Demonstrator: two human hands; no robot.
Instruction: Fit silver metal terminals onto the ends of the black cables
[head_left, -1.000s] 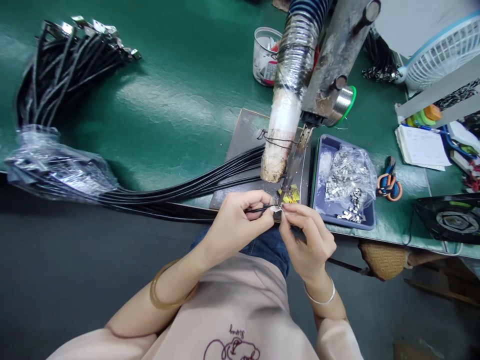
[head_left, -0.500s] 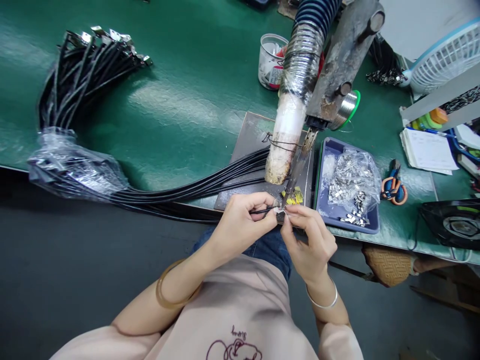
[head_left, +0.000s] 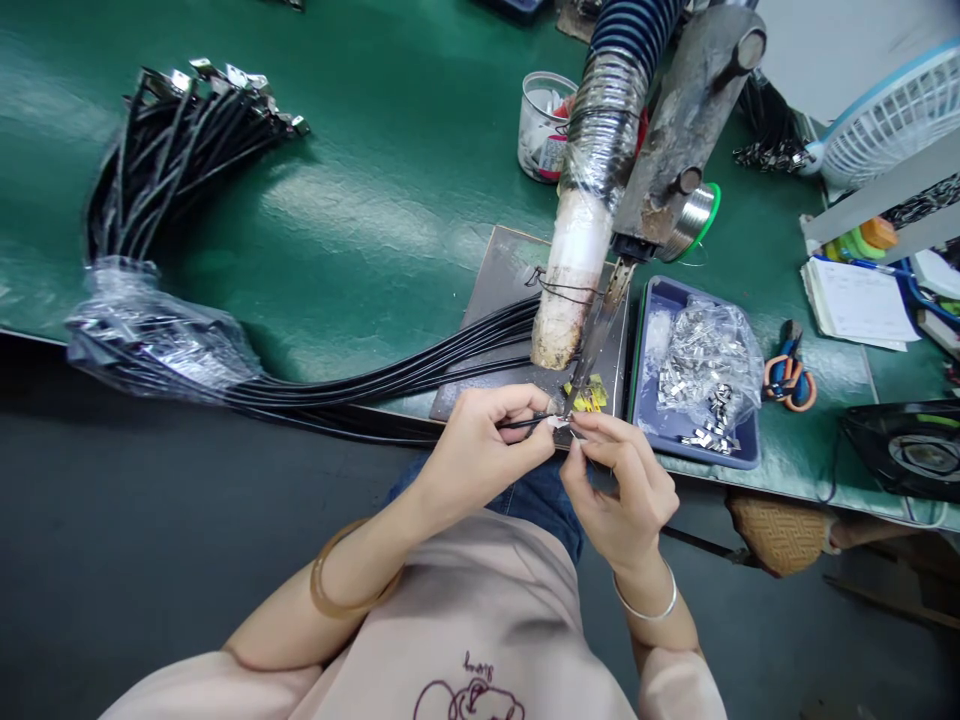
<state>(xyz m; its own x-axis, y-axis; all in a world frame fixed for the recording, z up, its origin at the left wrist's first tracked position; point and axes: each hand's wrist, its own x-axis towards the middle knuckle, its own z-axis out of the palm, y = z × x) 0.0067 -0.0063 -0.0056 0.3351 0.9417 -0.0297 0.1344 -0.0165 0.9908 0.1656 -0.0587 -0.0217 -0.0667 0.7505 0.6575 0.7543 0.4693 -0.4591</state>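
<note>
My left hand [head_left: 495, 435] is closed in a pinch on the end of a black cable [head_left: 517, 423], with a small metal connector [head_left: 558, 421] at its tip. Thumb and forefinger of my right hand [head_left: 626, 480] pinch a thin solder wire [head_left: 575, 434] just right of the connector. Between the two hands, the soldering iron [head_left: 589, 350] points down, its tip at the connector; whether they touch is too small to tell. A bundle of black cables [head_left: 390, 375] runs left from under the fume hose [head_left: 574, 270], partly wrapped in plastic film [head_left: 161, 335].
Right of the iron stands a blue tray [head_left: 652, 425] with bagged and loose metal connectors [head_left: 709, 350]. Beyond it lie cutters [head_left: 789, 370]. A solder spool [head_left: 691, 225], a clear tub [head_left: 538, 130] and a fan [head_left: 892, 120] stand farther back. A grey board [head_left: 487, 275] lies beneath the iron.
My right thumb and forefinger have drawn slightly right and down, away from the connector, and the thin wire shows more. My left hand stays nearly still.
</note>
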